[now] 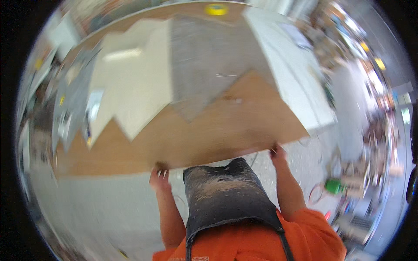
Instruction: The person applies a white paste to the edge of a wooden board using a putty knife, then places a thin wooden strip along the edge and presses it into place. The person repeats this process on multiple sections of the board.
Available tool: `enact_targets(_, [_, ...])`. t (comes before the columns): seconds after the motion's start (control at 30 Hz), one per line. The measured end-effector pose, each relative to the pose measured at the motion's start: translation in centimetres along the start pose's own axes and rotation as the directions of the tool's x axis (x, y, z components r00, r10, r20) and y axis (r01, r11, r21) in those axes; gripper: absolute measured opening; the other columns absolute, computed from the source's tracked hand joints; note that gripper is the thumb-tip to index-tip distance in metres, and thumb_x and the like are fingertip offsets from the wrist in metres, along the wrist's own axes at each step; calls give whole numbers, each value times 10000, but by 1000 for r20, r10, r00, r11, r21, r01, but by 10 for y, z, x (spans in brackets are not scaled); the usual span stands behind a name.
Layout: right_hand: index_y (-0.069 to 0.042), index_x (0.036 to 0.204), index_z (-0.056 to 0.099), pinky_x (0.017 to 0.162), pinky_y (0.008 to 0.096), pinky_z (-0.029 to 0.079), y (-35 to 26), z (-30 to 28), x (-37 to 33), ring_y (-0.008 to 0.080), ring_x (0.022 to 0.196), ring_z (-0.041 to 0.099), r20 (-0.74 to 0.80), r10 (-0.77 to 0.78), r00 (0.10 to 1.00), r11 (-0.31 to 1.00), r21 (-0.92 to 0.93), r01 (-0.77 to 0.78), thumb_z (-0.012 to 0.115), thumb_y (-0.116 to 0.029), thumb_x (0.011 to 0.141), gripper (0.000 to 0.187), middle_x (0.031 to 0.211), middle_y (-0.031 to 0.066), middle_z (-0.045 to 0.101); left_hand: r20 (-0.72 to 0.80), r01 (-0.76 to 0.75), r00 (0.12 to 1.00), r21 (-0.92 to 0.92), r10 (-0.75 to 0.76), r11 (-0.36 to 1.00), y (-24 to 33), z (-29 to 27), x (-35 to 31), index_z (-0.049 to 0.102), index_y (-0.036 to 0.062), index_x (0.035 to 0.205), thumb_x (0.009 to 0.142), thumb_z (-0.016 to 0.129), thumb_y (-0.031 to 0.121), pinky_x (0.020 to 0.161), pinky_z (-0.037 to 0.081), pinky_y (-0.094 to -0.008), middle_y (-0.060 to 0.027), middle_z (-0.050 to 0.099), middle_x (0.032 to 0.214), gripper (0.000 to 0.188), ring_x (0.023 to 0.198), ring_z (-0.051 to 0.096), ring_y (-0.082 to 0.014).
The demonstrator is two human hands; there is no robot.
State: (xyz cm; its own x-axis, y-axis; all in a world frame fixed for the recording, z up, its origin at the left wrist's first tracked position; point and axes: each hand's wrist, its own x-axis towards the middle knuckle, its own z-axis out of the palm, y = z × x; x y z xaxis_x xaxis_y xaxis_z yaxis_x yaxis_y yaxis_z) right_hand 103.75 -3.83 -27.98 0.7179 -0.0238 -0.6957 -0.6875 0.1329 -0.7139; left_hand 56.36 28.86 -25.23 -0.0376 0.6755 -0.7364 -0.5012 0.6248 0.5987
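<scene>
A wide brown board (209, 139) lies in front of me. Across it are a cream sheet (135, 74) and a grey sheet (204, 56), both with zigzag near edges. My left hand (161, 177) is closed at the board's near edge, left of my dark, stained apron (226, 191). Farther right, my right hand (278, 154) is closed on the same edge. Some fingertips are hidden or blurred at the board.
A yellow roll-shaped thing (216, 9) sits at the far edge. A white panel (287, 69) flanks the board on the right. More grey pieces (74, 95) and small tools lie at the left. Cluttered shelves and a green object (334, 186) stand at the right.
</scene>
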Motion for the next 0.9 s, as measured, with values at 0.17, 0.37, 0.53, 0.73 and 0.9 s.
enact_targets(0.17, [-69,1084,657,529,320,480,20,8,-32,210,709,653,20,101,995,987,-130,-98,745,-325,911,322,875,67,633,-10,121,993,116,-120,986,9,34,-15,497,25,1376,979,525,316,1093,388,-525,-139,537,1360,494,1269,484,-300])
enact_targets(0.37, [-72,1036,683,549,329,541,54,-51,-91,190,717,644,-76,171,982,983,-59,-176,782,-289,878,286,877,55,626,347,-271,928,879,-135,393,13,42,-33,403,-62,1417,895,618,44,979,485,-417,-193,489,1415,575,1275,509,-273])
enact_targets(0.53, [-46,1135,695,520,307,549,79,-111,-117,191,719,680,-149,173,974,984,-2,-176,778,-260,879,344,910,82,664,17,225,951,643,-307,732,14,13,97,353,-77,1449,956,594,213,1020,466,-478,-201,479,1425,621,1309,489,-359])
enact_targets(0.73, [-26,1120,694,526,324,554,126,-239,-174,199,697,680,-354,200,914,974,171,-147,777,-244,873,340,927,96,671,86,101,927,880,-365,463,-57,84,39,364,-55,1448,959,588,245,1013,469,-493,-190,489,1415,616,1294,492,-365])
enact_targets(0.9, [-10,1105,689,513,317,532,173,-335,-227,195,672,668,-438,314,842,908,399,-132,758,-207,883,305,910,106,669,175,-53,891,956,-418,287,-119,121,-16,373,-37,1447,962,583,272,1008,471,-505,-181,498,1407,612,1281,494,-371])
